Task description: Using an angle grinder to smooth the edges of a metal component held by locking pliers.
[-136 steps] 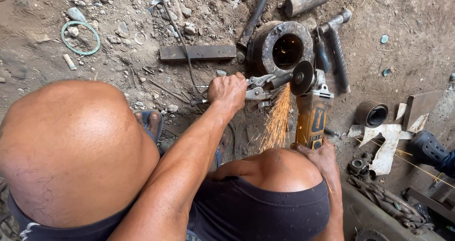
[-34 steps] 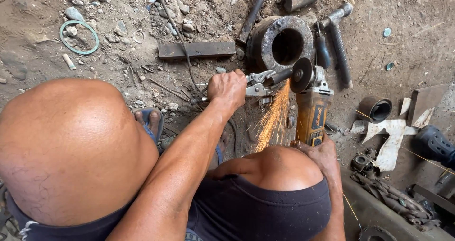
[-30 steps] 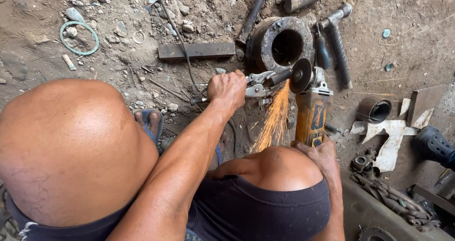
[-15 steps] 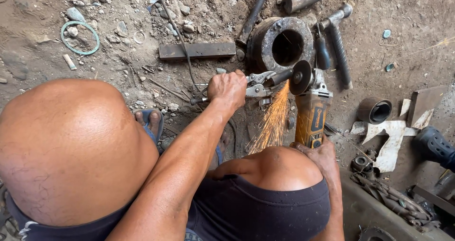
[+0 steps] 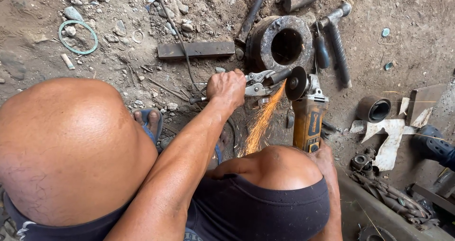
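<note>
I squat over dirt ground with both knees in view. My left hand (image 5: 228, 88) is closed around locking pliers (image 5: 256, 87) that clamp a short dark metal piece (image 5: 278, 76). My right hand (image 5: 324, 156) grips the rear of a yellow angle grinder (image 5: 307, 118). Its dark disc (image 5: 295, 83) touches the clamped piece, and orange sparks (image 5: 259, 123) stream down toward my right knee. The fingers of my right hand are mostly hidden behind that knee.
A heavy iron ring (image 5: 280, 44) lies just beyond the grinder, with a flat steel bar (image 5: 196, 49) to its left. A hammer (image 5: 335, 37), a pipe stub (image 5: 373, 109), a chain (image 5: 393, 204) and scrap lie at right. A green ring (image 5: 78, 37) lies at far left.
The spark stream has kept flowing and shifted slightly in angle. My hands, the pliers and the grinder have stayed almost where they were.
</note>
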